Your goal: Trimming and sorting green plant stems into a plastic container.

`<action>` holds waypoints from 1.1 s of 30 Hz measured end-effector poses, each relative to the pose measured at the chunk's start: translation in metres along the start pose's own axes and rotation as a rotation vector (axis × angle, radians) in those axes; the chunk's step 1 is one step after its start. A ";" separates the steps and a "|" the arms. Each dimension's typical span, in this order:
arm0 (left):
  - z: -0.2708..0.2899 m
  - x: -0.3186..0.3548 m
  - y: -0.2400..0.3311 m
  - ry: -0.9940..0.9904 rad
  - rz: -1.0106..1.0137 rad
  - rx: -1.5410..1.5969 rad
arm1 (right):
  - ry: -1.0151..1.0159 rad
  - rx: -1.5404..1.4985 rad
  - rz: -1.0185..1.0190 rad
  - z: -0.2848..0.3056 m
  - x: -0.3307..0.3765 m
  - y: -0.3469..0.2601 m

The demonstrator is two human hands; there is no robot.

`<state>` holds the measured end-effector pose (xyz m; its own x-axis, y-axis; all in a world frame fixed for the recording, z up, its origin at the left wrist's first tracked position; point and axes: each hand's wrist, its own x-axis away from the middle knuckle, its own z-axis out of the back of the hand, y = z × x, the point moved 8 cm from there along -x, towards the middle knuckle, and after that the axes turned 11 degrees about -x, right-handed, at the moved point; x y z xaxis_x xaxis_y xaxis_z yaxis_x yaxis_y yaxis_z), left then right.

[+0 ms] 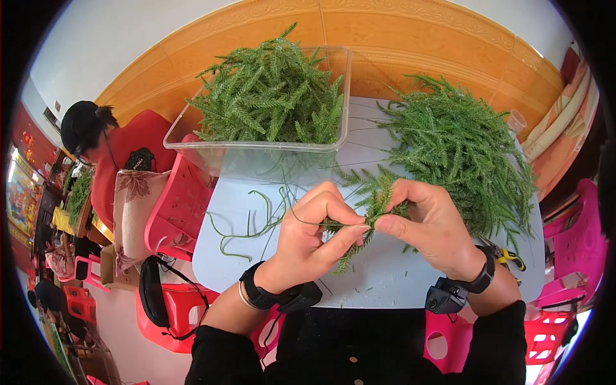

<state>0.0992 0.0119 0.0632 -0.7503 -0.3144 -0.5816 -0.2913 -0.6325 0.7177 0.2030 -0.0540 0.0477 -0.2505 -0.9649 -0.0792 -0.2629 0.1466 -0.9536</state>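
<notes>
Over the near middle of the table, my two hands work on a green artificial pine sprig (380, 204). My right hand (433, 226) is closed on the sprig's needled part, thumb and forefinger pinching it. Close against it, my left hand (316, 226) pinches a thin green wire (298, 216) between thumb and forefinger, where it meets the sprig's base. The wire's free part curves up over the left fingers. Exactly how wire and stem cross is hidden by the fingertips. Loose green wire pieces (266, 221) lie on the table left of my left hand.
A clear plastic bin (256, 149) heaped with pine sprigs (273, 96) stands at the back left. Another sprig pile (459, 154) covers the right side of the pale table (221, 269). Yellow-handled pliers (511, 258) lie near the right edge. Red chairs (179, 205) and another person (90, 128) are leftward.
</notes>
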 end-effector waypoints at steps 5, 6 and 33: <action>-0.002 0.001 -0.005 -0.014 0.088 0.090 | -0.021 0.249 0.221 -0.001 0.000 -0.013; -0.002 0.001 -0.005 -0.020 0.087 0.092 | -0.028 0.222 0.161 -0.001 0.000 -0.009; -0.020 0.019 0.013 -0.307 0.541 0.873 | -0.143 1.106 0.854 -0.043 0.043 -0.087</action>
<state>0.0930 -0.0162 0.0534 -0.9886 -0.1328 -0.0707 -0.1082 0.3011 0.9474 0.1752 -0.0985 0.1402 0.1544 -0.6895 -0.7077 0.7965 0.5107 -0.3237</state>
